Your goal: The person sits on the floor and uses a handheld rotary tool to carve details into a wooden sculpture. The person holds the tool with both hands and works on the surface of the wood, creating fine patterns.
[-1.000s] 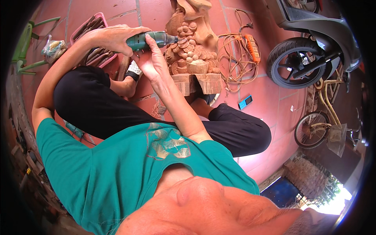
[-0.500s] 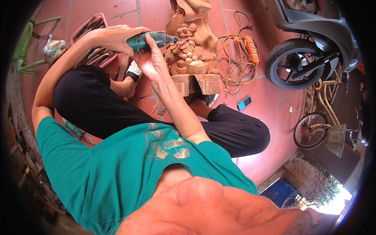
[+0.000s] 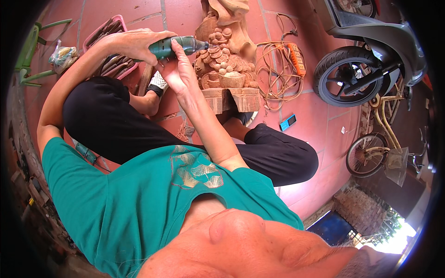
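Note:
Both my hands hold a dark green die grinder (image 3: pixel 189 44) level, its nose pointing right. My left hand (image 3: pixel 136 44) wraps the rear of its body. Nearer its front, my right hand (image 3: pixel 180 76) supports it from below, thumb laid along the side. The grinder's tip reaches the left side of a carved wooden sculpture (image 3: pixel 233 67); the bit is too small to make out. Round coin-like and ball-like shapes cover the sculpture's middle, with smooth folds above and a blocky base below. It stands between my bent legs.
A pink basket (image 3: pixel 124 22) of chisel-like tools lies at left, by a plastic bag (image 3: pixel 63 58) and a green stool (image 3: pixel 28 51). Right of the sculpture are a coiled cord (image 3: pixel 278 76), an orange power strip (image 3: pixel 296 59), a blue phone (image 3: pixel 288 122), a motorbike (image 3: pixel 345 76) and a bicycle (image 3: pixel 367 155).
Almost nothing differs: the grinder and both hands have shifted very slightly, and the whole view has moved a touch. My grip on the grinder is the same.

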`<state>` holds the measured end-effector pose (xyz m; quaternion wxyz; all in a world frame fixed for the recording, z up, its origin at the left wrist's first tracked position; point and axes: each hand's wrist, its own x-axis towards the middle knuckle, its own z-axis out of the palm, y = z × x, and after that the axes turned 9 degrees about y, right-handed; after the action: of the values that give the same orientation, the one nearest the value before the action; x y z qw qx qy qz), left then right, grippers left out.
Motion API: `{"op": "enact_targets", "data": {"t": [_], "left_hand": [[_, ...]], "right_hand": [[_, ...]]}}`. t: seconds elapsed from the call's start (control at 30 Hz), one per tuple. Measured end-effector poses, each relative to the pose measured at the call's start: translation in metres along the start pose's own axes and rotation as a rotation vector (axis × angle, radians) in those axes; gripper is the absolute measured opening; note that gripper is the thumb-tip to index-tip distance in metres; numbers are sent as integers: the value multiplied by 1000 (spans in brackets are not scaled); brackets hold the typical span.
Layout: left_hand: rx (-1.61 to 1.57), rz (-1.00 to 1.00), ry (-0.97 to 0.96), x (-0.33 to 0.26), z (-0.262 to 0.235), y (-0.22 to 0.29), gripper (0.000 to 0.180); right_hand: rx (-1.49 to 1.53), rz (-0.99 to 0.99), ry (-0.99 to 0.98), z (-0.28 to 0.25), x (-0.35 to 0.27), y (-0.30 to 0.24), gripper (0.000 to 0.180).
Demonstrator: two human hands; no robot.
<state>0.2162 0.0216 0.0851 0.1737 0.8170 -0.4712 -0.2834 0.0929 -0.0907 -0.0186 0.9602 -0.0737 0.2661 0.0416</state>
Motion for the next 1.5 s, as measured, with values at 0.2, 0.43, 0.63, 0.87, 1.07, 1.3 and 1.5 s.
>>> {"op": "enact_targets", "data": {"t": [0.2,0.43,0.63,0.87,1.07,1.3,1.5], "left_hand": [[-14,24,26,2,3,-4,93],[0,31,39,4,2,-2,88],[-21,28,31,3,1,-1,88],[-10,30,9,1,0,-2,93],[-1,-4,-29,2,-4,5,95],[-4,20,-15,2,-3,3,91],[-4,4,-13,1,-5,4,87]], "right_hand": [[-12,-11,27,3,0,-1,41],[0,-18,-5,-2,5,-3,41],[-3,-21,21,-2,6,-2,39],[8,-10,16,-3,3,0,37],[23,-13,20,-3,1,0,37],[20,-14,27,-2,2,0,35],[22,-16,7,-1,2,0,34]]}}
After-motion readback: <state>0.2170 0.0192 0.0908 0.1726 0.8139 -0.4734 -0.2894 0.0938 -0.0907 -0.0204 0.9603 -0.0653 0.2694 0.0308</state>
